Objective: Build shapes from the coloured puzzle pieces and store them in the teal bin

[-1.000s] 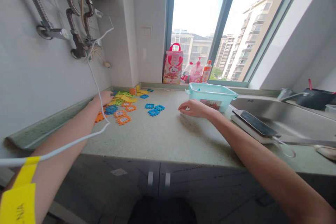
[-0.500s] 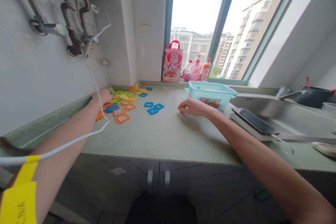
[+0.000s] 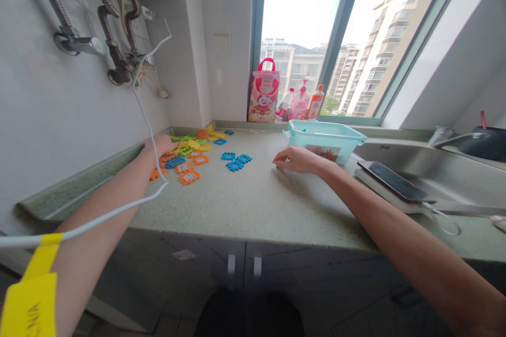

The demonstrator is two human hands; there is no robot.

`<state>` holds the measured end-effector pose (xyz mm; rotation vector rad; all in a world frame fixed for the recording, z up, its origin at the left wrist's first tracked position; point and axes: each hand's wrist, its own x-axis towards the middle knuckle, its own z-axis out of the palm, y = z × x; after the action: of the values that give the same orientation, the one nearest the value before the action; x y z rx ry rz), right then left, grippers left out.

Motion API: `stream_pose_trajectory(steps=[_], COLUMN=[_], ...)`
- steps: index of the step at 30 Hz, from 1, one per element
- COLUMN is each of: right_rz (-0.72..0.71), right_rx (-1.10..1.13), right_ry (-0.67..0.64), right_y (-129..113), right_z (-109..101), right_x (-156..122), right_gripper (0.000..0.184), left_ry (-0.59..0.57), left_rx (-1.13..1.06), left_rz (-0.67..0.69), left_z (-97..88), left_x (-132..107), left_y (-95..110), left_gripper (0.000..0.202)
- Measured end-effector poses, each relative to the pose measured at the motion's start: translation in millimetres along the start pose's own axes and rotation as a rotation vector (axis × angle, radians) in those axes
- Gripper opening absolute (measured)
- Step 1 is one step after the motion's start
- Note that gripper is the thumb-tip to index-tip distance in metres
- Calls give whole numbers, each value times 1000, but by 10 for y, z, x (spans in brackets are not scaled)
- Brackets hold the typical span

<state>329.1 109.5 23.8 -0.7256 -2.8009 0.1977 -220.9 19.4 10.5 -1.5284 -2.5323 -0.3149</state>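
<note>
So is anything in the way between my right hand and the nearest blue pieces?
Nothing visible is: only countertop shows between your right hand and those blue pieces. The tub stands behind the hand, off that path.

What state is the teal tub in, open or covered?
Open: the teal tub has its top uncovered, and something blue shows inside.

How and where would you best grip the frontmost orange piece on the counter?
Probably pinch the toothed near edge of the frontmost orange piece, coming from above and the front: it lies flat on the counter, and another orange piece crowds its far side. The notches should help the grip.
</note>
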Motion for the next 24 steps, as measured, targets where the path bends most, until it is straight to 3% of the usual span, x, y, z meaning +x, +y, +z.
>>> stream_pose_trajectory(steps=[4,10,13,19,24], right_rz=[-4,-16,-9,-9,4], right_rx=[-3,-4,10,-13,-20], right_ry=[7,13,12,-5,-9], right_y=[-5,6,-8,-58,-50], right_z=[-4,-7,-13,-46,-62], right_x=[-8,-13,-17,-28,-30], right_gripper=[29,28,27,28,27], left_ry=[6,286,358,280,249], left_rx=[90,76,66,-54,-341], left_rz=[-102,-124,-90,-71,193], left_z=[-47,-160,-181,-303,-547], left_x=[-74,-129,-173,-345,-478], left_y=[52,217,327,526,921], left_gripper=[77,59,53,43,37])
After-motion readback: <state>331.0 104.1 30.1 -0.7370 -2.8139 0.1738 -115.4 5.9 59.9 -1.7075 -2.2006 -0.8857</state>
